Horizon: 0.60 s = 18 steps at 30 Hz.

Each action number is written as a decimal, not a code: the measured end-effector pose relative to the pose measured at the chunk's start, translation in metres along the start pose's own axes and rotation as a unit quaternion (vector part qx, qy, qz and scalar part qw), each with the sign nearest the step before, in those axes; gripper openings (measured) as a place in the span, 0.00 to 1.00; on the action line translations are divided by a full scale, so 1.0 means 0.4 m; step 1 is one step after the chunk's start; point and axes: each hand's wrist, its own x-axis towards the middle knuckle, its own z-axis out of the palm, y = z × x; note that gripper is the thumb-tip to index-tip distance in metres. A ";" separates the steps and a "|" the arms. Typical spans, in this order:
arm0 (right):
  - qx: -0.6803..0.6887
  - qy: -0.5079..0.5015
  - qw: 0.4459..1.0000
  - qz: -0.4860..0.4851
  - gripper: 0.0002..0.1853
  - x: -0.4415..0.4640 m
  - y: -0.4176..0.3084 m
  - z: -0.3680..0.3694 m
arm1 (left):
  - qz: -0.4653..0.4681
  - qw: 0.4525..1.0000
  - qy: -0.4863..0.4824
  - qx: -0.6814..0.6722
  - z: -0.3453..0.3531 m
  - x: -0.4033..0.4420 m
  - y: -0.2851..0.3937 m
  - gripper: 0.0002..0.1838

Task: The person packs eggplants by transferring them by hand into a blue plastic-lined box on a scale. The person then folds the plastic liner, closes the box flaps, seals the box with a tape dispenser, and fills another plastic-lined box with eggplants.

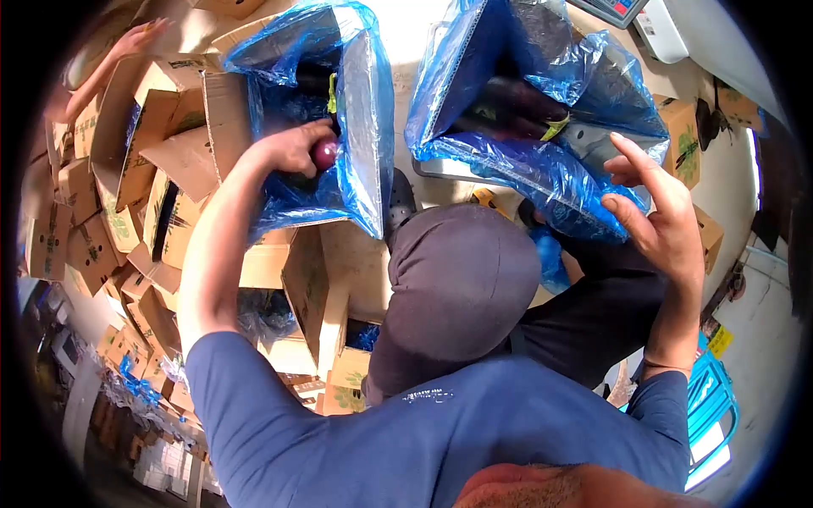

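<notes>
My left hand (pixel 296 150) reaches down into a box lined with blue plastic (pixel 364 127), its fingers curled at a glossy purple eggplant (pixel 324 154). Beside it in the same box shows the green stem of another eggplant (pixel 332 95). To the right, a second box with a blue plastic liner (pixel 525 165) holds dark eggplants (pixel 517 110), one with its green cap towards the right. Over that box's right edge is my right hand (pixel 656 195), fingers apart and nothing in it.
Many open cardboard boxes (pixel 178 152) are piled on the left, where another person's arm (pixel 110 68) reaches in. A device with a keypad (pixel 614 10) stands at the top right. A turquoise plastic stool or chair (pixel 711 398) is at my right side.
</notes>
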 end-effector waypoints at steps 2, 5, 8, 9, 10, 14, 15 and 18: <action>0.001 -0.002 1.000 0.007 0.35 -0.005 0.002 -0.001 | 0.003 0.989 0.038 -0.145 -0.088 -0.084 0.091 0.50; 0.004 0.008 1.000 0.003 0.35 -0.011 -0.001 -0.003 | 0.089 0.887 0.192 -0.410 -0.102 -0.185 0.116 0.48; 0.008 0.020 1.000 -0.008 0.34 -0.011 -0.010 -0.004 | 0.207 0.793 0.327 -0.470 -0.131 -0.264 0.244 0.47; 0.010 0.024 1.000 -0.011 0.33 -0.011 -0.013 -0.004 | 0.242 0.754 0.344 -0.505 -0.129 -0.281 0.257 0.47; 0.006 0.024 1.000 -0.011 0.33 -0.010 -0.015 -0.003 | 0.278 0.711 0.358 -0.537 -0.130 -0.293 0.273 0.47; 0.008 0.035 0.999 -0.017 0.30 -0.001 -0.026 0.014 | 0.475 0.440 0.252 -0.719 -0.139 -0.297 0.415 0.41; 0.025 0.038 0.999 -0.018 0.29 0.003 -0.032 0.020 | 0.515 0.414 0.222 -0.717 -0.135 -0.280 0.425 0.41; 0.043 0.054 0.997 -0.029 0.26 0.010 -0.061 0.033 | 0.526 0.357 0.178 -0.751 -0.087 -0.226 0.518 0.41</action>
